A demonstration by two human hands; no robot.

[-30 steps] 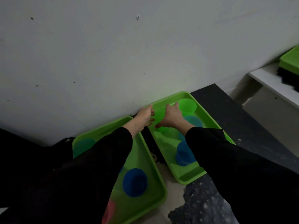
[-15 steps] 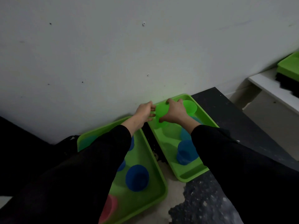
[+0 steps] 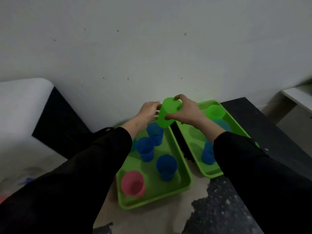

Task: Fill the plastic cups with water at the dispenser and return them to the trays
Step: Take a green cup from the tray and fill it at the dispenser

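Note:
A green plastic cup (image 3: 166,114) is held tilted in the air between the two green trays, close to the wall. My right hand (image 3: 187,110) grips it from above and the side. My left hand (image 3: 149,111) touches its left side with the fingertips. The left tray (image 3: 184,166) holds three blue cups (image 3: 166,167) and a pink cup (image 3: 133,183). The right tray (image 3: 236,122) holds another green cup (image 3: 215,111), a teal cup (image 3: 222,124) and a blue cup (image 3: 208,153) partly behind my right sleeve.
A grey wall (image 3: 152,56) rises right behind the trays. A dark counter top (image 3: 270,129) runs to the right. A white rounded object (image 3: 20,107) with a black side stands at the left. A white shelf (image 3: 298,97) is at the far right.
The green cup has come up out of the right tray and moved left, now over the gap between the trays. Both hands rose with it. The view has shifted, showing more of the left tray.

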